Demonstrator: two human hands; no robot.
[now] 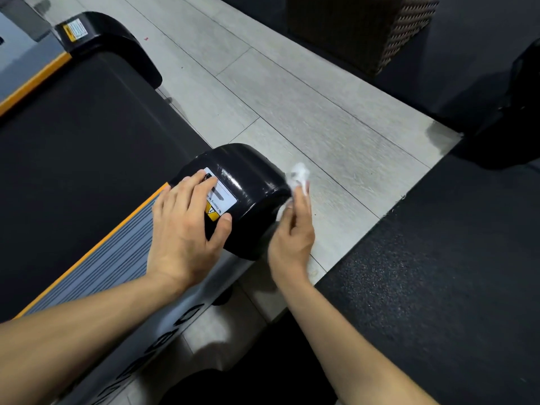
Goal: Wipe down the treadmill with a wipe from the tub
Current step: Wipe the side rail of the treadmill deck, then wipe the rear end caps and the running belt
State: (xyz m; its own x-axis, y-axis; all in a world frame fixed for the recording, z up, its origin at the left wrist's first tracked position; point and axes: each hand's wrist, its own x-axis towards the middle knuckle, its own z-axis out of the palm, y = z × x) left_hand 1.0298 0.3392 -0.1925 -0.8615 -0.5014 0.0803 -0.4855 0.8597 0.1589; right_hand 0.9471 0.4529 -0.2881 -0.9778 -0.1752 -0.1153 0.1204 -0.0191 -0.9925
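The wipe (pixel 299 178) is already out and at work: just right of the frame's centre, the right hand (pixel 292 229) pinches the crumpled white sheet in its fingertips and holds it against the outer side of the glossy black end cap (pixel 251 182) at the near rear corner of the treadmill (pixel 87 135). The wipe is blurred, so how it is folded cannot be told. The left hand (pixel 187 226) lies spread flat on top of the same cap, fingers straight across the white and yellow warning label (pixel 219 197), thumb hooked over the cap's near edge — it looks like a brace, holding nothing.

As for progress, the fetching step is evidently done, since the sheet is in hand; the tub itself is nowhere in view. The cap shows bright streaky highlights that may be moisture, though that could equally be plain gloss. Whether the dark belt filling the left of the frame, the grey ribbed side rail (pixel 117 258) with its orange edge at lower left, or the second black cap (pixel 111 39) at upper left have been wiped cannot be read from their surfaces. My judgement is that the job is under way at this corner, with the far cap — and whatever lies toward the console, out of frame — possibly left to do.
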